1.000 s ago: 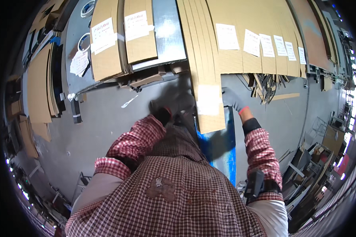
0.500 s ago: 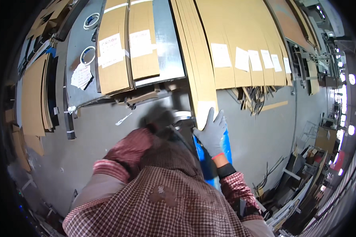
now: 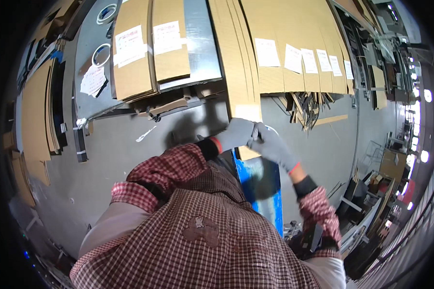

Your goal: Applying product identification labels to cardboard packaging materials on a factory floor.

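Left hand (image 3: 236,134), right hand (image 3: 271,144) gripping cardboard sheet (image 3: 241,91)

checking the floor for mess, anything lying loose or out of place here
Yes. A jumbled heap of thin cardboard offcuts lies at the foot of the labelled cardboard stacks, criss-crossed rather than stacked. A white scrap lies loose on the grey floor, left of the gloved hands.

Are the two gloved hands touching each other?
Touching. The head view shows the left hand and right hand meeting fingertip to fingertip over the cardboard strip.
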Tool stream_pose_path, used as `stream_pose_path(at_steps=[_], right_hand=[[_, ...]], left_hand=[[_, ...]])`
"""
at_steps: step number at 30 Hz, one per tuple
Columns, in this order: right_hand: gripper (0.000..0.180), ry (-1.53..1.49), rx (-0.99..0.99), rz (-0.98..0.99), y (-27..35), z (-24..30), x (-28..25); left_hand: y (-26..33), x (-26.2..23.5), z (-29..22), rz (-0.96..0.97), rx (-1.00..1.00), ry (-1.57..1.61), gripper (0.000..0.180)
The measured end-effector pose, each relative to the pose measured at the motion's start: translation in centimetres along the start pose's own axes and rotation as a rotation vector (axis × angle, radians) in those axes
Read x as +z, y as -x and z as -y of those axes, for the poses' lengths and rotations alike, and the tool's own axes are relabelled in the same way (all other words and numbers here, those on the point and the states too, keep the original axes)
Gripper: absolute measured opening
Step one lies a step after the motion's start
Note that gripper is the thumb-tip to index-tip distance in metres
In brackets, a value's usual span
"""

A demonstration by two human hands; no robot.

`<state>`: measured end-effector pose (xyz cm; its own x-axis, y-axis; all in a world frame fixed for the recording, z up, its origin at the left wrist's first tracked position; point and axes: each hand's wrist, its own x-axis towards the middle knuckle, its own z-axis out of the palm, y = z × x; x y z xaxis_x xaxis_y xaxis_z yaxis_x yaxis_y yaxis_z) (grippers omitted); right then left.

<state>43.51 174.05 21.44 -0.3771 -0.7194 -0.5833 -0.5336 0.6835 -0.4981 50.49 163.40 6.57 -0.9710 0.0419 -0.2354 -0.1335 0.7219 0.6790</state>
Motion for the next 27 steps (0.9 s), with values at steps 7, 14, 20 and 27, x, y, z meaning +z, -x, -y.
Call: stream_pose_path(at_steps=[7, 14, 20, 27], right_hand=[[0.015, 0.501, -0.407, 0.113, -8.4, -10.8, -2.3], [0.022, 0.932, -0.006, 0.145, -11.9, -17.8, 1.9], [0.022, 0.168, 0.074, -0.199, -7.5, -10.0, 1.3], [0.020, 0.132, 0.087, 0.313, 1.6, -8.5, -0.1]], left_hand=[[0.9, -1.0, -2.2, -0.145, -0.054, 0.047, 0.042], [0.9, -1.8, -1.3, -0.109, 0.190, 0.034, 0.045], [2.3, -8.2, 5.8, -0.791, -0.315, 0.576, 0.068], [7.8, -1.1, -1.8, 0.189, -0.351, 0.467, 0.079]])
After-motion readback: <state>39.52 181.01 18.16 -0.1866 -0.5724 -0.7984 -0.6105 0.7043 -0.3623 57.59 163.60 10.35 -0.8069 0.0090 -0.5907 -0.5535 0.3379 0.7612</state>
